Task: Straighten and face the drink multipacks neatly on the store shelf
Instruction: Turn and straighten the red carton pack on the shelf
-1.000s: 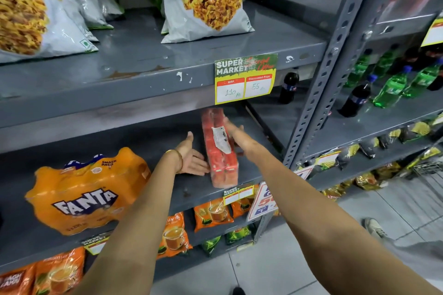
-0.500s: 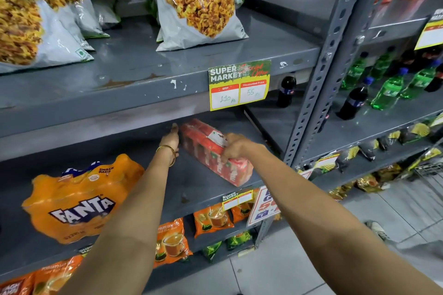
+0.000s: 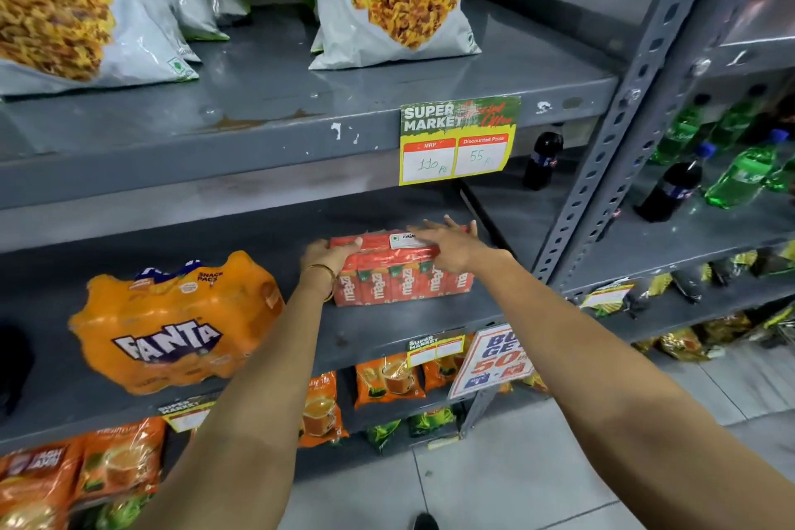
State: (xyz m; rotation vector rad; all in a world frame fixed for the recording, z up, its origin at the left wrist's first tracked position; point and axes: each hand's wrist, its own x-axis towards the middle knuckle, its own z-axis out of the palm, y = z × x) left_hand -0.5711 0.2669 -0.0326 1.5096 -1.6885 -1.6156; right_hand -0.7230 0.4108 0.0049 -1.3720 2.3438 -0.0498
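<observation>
Big grey shelf (image 3: pixel 266 314) first: your Fanta pack (image 3: pixel 172 327) sits toward 9 o'clock on it, tilted a bit, label facing out. The red Maaza pack (image 3: pixel 402 271) stands dead centre on the same shelf, long side facing you, logos in a row. Your right hand (image 3: pixel 451 245) lies flat on its top at the 3 o'clock end, fingers spread. Your left hand (image 3: pixel 329 256) is wrapped round the pack's 9 o'clock top corner, bangle (image 3: pixel 325 271) on the wrist.
</observation>
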